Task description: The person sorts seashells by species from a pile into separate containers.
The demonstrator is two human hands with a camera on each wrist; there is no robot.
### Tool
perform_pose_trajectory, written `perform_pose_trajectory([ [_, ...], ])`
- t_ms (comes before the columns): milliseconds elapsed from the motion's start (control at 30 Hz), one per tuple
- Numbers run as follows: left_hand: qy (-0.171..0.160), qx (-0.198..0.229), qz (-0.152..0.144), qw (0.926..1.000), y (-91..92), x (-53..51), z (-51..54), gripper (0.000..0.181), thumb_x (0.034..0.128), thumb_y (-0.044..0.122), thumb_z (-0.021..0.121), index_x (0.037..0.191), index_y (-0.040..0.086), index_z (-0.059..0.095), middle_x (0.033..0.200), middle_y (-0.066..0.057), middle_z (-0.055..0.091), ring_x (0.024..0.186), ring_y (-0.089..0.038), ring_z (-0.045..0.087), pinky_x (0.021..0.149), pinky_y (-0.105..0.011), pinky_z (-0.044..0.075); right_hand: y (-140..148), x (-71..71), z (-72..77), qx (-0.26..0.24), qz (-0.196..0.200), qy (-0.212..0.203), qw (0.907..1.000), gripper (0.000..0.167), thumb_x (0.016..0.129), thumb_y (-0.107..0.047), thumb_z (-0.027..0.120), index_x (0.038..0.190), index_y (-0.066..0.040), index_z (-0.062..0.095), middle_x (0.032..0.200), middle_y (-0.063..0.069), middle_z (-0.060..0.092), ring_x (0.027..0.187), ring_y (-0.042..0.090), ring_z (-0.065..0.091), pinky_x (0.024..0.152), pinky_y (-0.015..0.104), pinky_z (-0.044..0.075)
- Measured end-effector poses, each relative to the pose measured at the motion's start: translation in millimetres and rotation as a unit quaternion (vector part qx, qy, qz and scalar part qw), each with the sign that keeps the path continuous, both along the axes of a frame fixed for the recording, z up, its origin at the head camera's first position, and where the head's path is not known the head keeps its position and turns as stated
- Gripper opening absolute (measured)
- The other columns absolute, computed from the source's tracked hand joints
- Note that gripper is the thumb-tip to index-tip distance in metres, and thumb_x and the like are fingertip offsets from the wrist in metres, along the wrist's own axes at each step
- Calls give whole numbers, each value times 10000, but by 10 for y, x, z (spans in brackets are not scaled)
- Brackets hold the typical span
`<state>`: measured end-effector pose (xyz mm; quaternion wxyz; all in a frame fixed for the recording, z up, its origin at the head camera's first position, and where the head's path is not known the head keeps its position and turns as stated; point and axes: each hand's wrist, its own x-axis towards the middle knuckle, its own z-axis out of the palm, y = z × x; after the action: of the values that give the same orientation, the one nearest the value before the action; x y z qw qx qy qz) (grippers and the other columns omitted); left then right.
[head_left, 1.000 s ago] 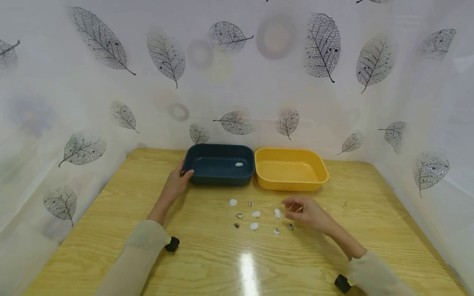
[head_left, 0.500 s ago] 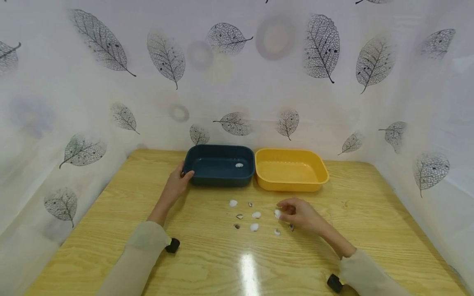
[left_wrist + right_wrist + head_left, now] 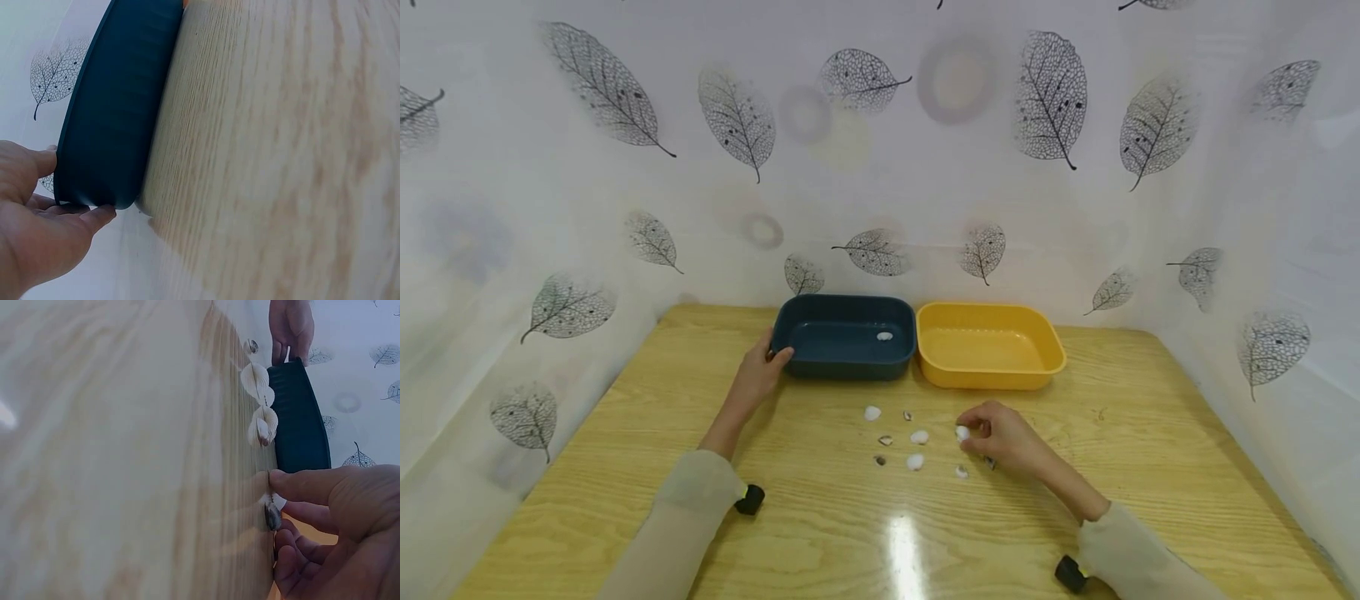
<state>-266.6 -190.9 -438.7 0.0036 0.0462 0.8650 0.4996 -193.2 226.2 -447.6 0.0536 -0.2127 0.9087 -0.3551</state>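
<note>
My left hand (image 3: 756,375) grips the left end of a dark blue plastic bin (image 3: 850,369), thumb at its front; the left wrist view shows the fingers on the end wall of the bin (image 3: 119,112). Inside that bin lies one white seashell (image 3: 884,337). On the table, my right hand (image 3: 1009,439) pinches a white seashell (image 3: 962,433) between thumb and fingers. Close beside this hand is a small dark shell (image 3: 989,462), partly covered by it; the right wrist view has a dark shell (image 3: 272,516) in front of the fingers.
A yellow bin (image 3: 985,379) stands against the blue bin's right side. Several white and dark shells, such as a white shell (image 3: 914,462), are scattered on the wooden table (image 3: 820,533) in front. A leaf-patterned curtain (image 3: 880,192) hangs behind.
My right hand has moved left and closed its thumb and fingers around the white shell. The left hand stays on the blue bin.
</note>
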Motion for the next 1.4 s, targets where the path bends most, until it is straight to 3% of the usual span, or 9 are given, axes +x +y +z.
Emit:
perform_pose_trajectory([
  [433, -35, 168, -21, 9999, 0, -9, -14, 693, 1130, 202, 443, 1614, -81, 36, 1678, -291, 60, 1523, -466, 167, 1231, -530, 219, -31, 2, 16, 96, -57, -51, 9999, 176, 886, -77, 806, 1034, -4, 745, 883, 15, 611, 738, 134, 497, 653, 271, 438],
  [633, -36, 159, -19, 9999, 7, -10, -10, 691, 1130, 197, 441, 1612, -85, 33, 1678, -293, 55, 1521, -471, 168, 1232, -529, 214, -36, 6, 7, 15, -57, -230, 9997, 173, 894, -48, 784, 1043, -11, 704, 932, 26, 636, 776, 139, 546, 661, 254, 479],
  [1067, -49, 71, -37, 10000, 7, 4, 3, 695, 1134, 217, 433, 1609, -95, 35, 1678, -297, 46, 1521, -480, 164, 1230, -540, 216, 42, -15, 4, -638, -92, -578, 9962, 249, 895, 2, 742, 1137, 43, 698, 1011, 79, 700, 884, 179, 632, 719, 256, 548],
  [1400, -28, 66, 8, 10000, 1, 1, -10, 689, 1133, 217, 435, 1608, -100, 50, 1675, -300, 64, 1518, -482, 177, 1230, -541, 220, -22, -17, 146, -895, -16, -915, 9918, 265, 914, -28, 747, 1166, 40, 706, 1035, 89, 691, 905, 212, 596, 716, 248, 526],
])
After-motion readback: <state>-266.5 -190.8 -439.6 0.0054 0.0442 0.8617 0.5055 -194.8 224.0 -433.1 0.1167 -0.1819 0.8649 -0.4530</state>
